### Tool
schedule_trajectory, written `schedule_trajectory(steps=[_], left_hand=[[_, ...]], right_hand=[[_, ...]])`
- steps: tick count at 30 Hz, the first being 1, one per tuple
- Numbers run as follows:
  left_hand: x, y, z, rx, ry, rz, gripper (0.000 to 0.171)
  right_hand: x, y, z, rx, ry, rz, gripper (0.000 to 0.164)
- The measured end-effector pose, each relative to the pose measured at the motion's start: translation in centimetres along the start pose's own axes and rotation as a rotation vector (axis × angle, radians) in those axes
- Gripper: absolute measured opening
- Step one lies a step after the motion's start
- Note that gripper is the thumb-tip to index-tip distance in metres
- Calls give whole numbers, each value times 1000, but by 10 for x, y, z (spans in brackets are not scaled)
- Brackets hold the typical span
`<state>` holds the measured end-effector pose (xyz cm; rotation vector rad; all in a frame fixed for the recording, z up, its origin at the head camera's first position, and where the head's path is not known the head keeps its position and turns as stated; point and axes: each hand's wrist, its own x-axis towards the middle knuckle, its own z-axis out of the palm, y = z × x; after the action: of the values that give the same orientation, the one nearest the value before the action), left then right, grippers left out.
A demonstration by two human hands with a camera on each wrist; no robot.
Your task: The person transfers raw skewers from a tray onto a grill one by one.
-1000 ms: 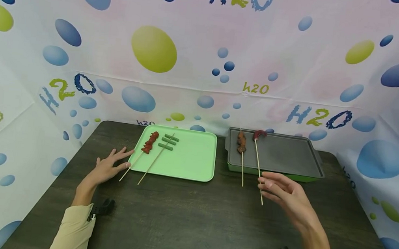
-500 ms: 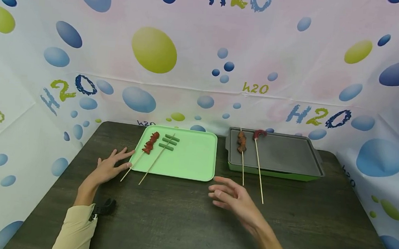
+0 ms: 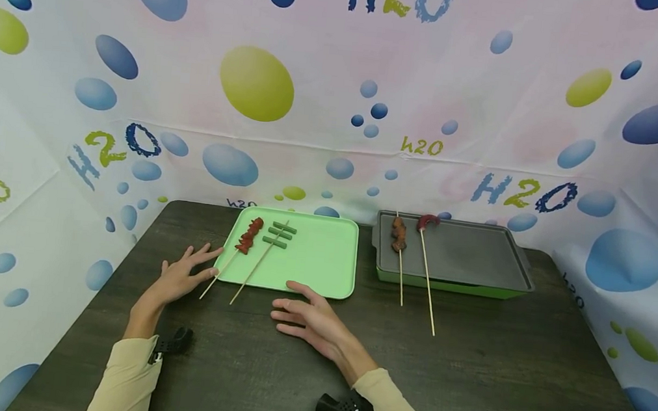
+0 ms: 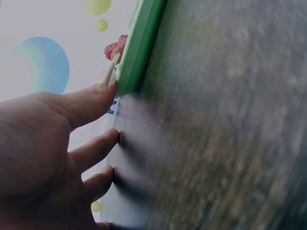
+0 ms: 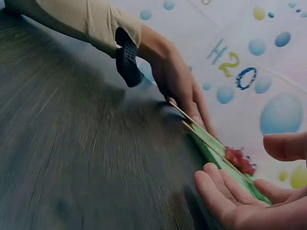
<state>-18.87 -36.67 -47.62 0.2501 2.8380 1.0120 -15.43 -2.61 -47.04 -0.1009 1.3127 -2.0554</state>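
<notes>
My left hand [image 3: 178, 277] rests at the near left corner of the light green tray [image 3: 324, 264], its fingers spread and straight. On that tray lie a red meat skewer [image 3: 249, 236] and a skewer of green pieces [image 3: 276, 233], their sticks poking over the near edge. In the left wrist view the thumb is by the tray corner [image 4: 139, 52], beside a stick. My right hand [image 3: 318, 325] hovers in front of the tray's near edge, fingers loosely bent and holding nothing. Both skewers also appear beyond the right fingers in the right wrist view.
Right of the tray stands a dark grill plate [image 3: 471, 254] on a green base. A brown meat skewer [image 3: 399, 234] and a skewer with a curled dark red piece [image 3: 428, 222] lie on it, sticks overhanging the front. A patterned sheet [image 3: 338, 102] hangs behind the dark table.
My right hand has let go of the curled-piece skewer on the grill plate and moved left to the front of the green tray. The left hand has stayed put.
</notes>
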Motion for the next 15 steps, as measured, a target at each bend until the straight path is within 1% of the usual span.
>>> schedule_trajectory(steps=[4, 11, 15], left_hand=[[2, 4, 0, 11, 2, -4, 62], [2, 5, 0, 28, 1, -22, 62], [0, 4, 0, 16, -1, -33, 63]], right_hand=[[17, 1, 13, 62, 5, 22, 61], [43, 5, 26, 215, -19, 91, 59], [56, 8, 33, 257, -17, 117, 59]])
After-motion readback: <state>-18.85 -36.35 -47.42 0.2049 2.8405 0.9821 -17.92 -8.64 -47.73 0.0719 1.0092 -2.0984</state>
